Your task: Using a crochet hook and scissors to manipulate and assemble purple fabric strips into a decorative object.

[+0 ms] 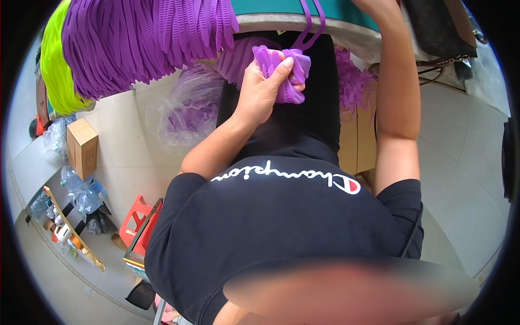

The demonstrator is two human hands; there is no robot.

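My left hand (261,91) is closed around a bunch of purple rubber straps (291,96), folded over in my fist above my lap. The thumb presses on top of them. One forked purple strap (307,40) runs from beside that bunch up past the table edge. My right hand (376,6) reaches over the table at the top edge of the picture; its fingers are cut off, so what it touches is hidden. To the left of my left hand, a thick row of purple straps (141,43) hangs over the table edge, with lime-green straps (54,59) beyond it.
The teal table top (265,6) has a pale edge. Clear plastic bags (184,103) with purple pieces lie on the floor, with more purple straps (355,81) right of my legs. Further left are a cardboard box (82,147) and a red stool (135,219). A dark bag (444,27) is at the upper right.
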